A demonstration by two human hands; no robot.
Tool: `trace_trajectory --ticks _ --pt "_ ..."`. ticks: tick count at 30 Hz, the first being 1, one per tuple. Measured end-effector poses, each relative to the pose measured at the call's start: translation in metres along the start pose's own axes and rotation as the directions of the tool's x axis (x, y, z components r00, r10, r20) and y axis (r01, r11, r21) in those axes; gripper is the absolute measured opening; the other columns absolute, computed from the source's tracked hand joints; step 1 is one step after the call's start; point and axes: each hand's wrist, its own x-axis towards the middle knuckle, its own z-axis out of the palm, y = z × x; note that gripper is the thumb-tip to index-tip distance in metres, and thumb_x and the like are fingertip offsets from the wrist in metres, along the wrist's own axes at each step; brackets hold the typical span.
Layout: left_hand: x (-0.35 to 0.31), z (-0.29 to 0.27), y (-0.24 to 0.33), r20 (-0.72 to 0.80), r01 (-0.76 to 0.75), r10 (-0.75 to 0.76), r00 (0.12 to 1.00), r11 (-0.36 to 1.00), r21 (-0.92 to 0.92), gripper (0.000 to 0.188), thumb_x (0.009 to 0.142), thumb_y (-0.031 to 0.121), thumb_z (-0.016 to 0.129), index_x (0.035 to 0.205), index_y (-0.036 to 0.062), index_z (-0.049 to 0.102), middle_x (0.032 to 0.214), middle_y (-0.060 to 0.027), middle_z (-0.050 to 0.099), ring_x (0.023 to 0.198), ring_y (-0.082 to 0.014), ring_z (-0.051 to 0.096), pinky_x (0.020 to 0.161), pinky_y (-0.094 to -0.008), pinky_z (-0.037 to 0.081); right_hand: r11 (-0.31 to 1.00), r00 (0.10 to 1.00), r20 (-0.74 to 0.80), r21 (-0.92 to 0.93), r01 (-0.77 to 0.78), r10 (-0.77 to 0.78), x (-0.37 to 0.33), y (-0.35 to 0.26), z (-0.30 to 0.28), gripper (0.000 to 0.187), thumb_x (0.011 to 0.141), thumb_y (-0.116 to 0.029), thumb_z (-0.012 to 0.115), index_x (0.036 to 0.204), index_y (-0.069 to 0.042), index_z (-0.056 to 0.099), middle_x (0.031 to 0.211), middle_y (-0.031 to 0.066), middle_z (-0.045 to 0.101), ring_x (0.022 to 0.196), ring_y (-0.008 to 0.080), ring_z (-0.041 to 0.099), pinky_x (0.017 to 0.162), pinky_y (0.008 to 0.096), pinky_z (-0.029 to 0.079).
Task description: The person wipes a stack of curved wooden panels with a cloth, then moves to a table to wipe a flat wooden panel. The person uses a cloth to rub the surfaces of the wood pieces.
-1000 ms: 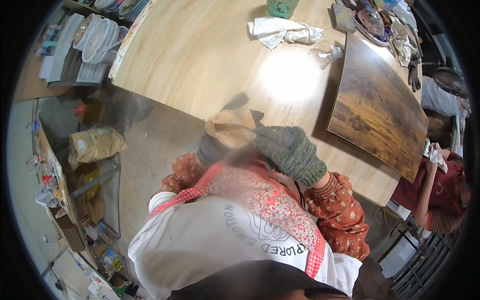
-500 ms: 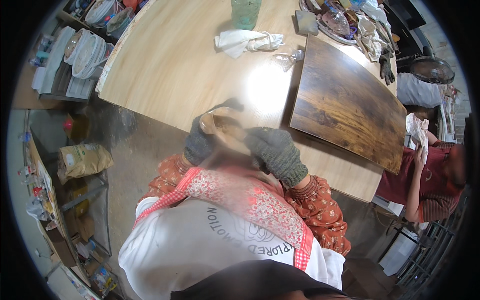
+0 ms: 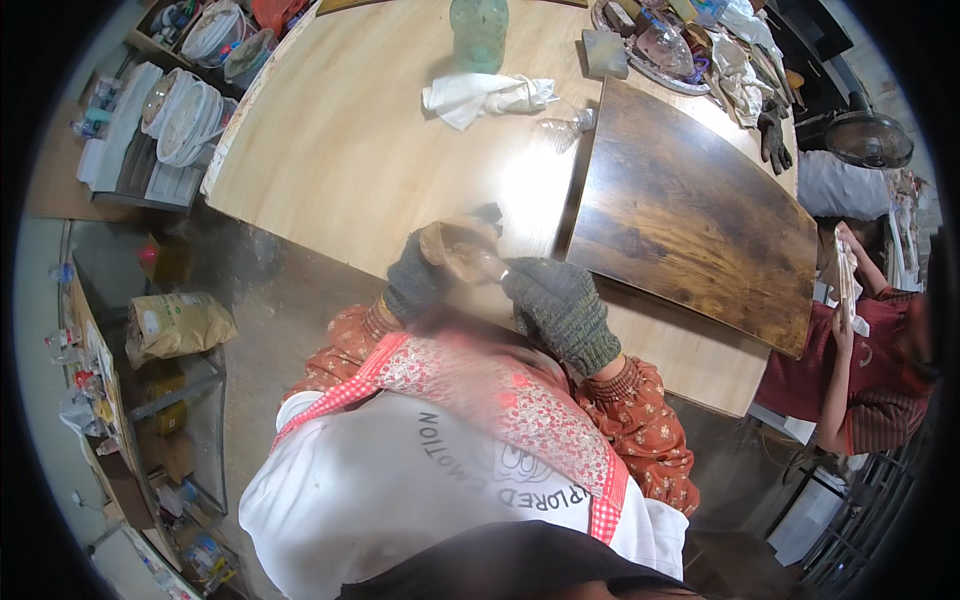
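Note:
In front of my apron, by the table's near edge, a brown, hollow, bowl-like piece point(image 3: 462, 252) is tilted with its curved rim up. My left hand point(image 3: 412, 280), in a dark grey knitted glove, grips its left side. My right hand point(image 3: 562, 308), gloved in the same knit, is closed beside the piece's right end. Its fingertips point into the hollow, and a small light tip shows there, too blurred to name. A smear hides the underside of the piece and part of the fingers.
On the light wooden table point(image 3: 330, 150) lie a dark-stained wooden board point(image 3: 700, 215), a white cloth point(image 3: 485, 98), a clear plastic bottle point(image 3: 565, 128) and a greenish jar point(image 3: 479, 35). A cluttered tray point(image 3: 665, 60) sits at the far right. A co-worker point(image 3: 840, 350) handles white material at the right.
Both hands and the bowl-like piece have shifted slightly right, and the piece has turned a little. The co-worker's hands have moved on the white material.

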Motion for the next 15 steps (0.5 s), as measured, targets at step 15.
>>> trace_trajectory --ticks 15 --pt "0.04 -0.051 -0.017 0.363 0.441 -0.251 0.897 0.526 -0.727 0.044 0.078 0.001 0.072 0.119 -0.0044 0.056 0.115 -0.0126 0.063 0.097 -0.0183 0.063 0.085 -0.0308 0.054 0.91 0.931 0.003 0.21 -0.357 0.365 0.047 0.002 0.018 0.025 0.087 -0.013 0.057 0.11 -0.004 0.062 0.065 0.006 0.059 0.05 0.017 0.057 0.047 0.0302 0.045"
